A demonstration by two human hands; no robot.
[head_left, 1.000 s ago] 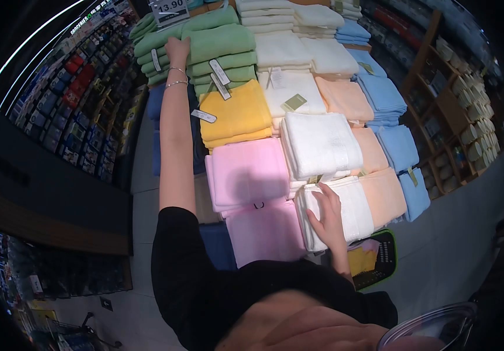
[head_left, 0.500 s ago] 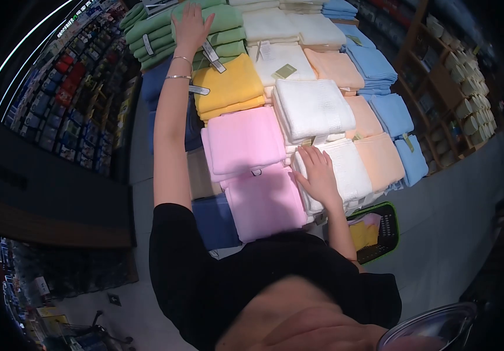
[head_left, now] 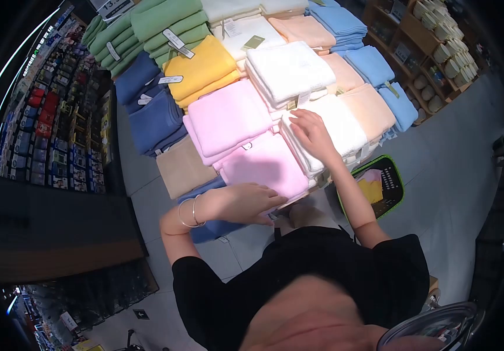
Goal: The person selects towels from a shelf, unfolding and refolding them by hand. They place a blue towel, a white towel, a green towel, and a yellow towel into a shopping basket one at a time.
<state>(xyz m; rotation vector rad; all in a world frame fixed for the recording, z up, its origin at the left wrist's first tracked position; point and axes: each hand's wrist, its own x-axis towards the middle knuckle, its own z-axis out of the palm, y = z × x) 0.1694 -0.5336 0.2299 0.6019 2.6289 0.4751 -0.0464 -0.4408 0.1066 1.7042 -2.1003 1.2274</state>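
Folded towels cover a display in stacks. My left hand (head_left: 249,202) is over the front edge of the lower pink stack (head_left: 263,164), fingers apart and nothing in them. My right hand (head_left: 312,133) lies on the front white stack (head_left: 342,126), fingers loosely spread and holding nothing. Behind them sit an upper pink stack (head_left: 228,114), a higher white stack (head_left: 290,70) and a yellow stack (head_left: 202,67). Peach towels (head_left: 366,108) lie right of the white ones. A beige towel (head_left: 184,167) and navy towels (head_left: 155,120) are at the left.
A black basket with a green rim (head_left: 403,187) stands on the floor at the right, with yellow and pink cloth inside. Green towels (head_left: 167,20) and blue towels (head_left: 339,26) are at the back. Shelves stand left (head_left: 59,117) and right (head_left: 415,47).
My left hand has come back from the green towels to the front pink stack. My right hand stays on the white stack. The view has shifted, showing more of the basket.
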